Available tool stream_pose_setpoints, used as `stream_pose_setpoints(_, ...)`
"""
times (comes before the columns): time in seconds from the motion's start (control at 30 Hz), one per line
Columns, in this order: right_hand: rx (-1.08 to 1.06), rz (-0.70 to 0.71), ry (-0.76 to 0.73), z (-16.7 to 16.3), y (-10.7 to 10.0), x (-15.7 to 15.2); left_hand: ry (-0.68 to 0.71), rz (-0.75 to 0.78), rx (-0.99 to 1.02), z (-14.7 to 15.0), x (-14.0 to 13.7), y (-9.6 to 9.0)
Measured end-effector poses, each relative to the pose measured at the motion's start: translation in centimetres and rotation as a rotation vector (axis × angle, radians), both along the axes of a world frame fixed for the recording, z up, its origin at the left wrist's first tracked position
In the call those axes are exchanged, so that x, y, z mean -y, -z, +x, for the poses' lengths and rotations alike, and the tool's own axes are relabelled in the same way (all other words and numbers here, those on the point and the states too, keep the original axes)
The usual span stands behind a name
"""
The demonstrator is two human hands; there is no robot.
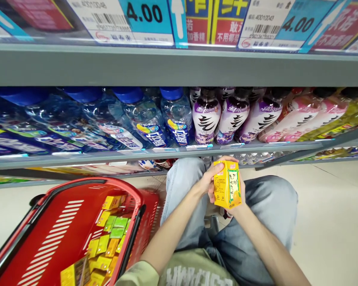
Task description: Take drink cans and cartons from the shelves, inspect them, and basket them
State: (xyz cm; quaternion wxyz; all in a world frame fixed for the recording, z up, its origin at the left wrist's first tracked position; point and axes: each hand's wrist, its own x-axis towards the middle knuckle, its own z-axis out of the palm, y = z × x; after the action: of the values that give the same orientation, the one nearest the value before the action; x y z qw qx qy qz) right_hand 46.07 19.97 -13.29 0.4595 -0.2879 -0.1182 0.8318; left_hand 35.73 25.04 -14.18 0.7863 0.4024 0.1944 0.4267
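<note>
A yellow drink carton (226, 184) with a green-bordered label and an orange printed at its lower corner is held in front of my knees. My left hand (211, 176) grips its left side, thumb across the upper face. Behind the carton's right side is my right hand (241, 194), mostly hidden, with the carton resting against it. To my left stands a red shopping basket (62, 222), in which several small yellow, orange and green cartons (107, 246) lie heaped.
Ahead, a grey shelf (179, 153) carries blue-capped bottles (149, 119), white-and-purple bottles (207, 119) and pink bottles (304, 115). A shelf edge (179, 67) with price tags (149, 20) runs above them. Pale floor tiles (325, 206) lie to my right.
</note>
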Motion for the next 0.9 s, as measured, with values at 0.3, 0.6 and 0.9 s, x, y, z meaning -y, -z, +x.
stream_pose_setpoints(0.3, -0.041, 0.074, -0.007, -0.1, 0.2, 0.0, -0.051, -0.001, -0.020, 0.2, 0.0, -0.6)
stream_pose_setpoints(0.6, -0.051, 0.117, -0.027, 0.1, 0.8, 0.0, -0.029, 0.015, -0.011, 0.3, 0.0, -0.9)
stream_pose_setpoints(0.9, -0.043, 0.171, -0.088, 0.5, 1.7, -0.2, -0.064, 0.066, -0.040, 0.4, 0.0, -0.9)
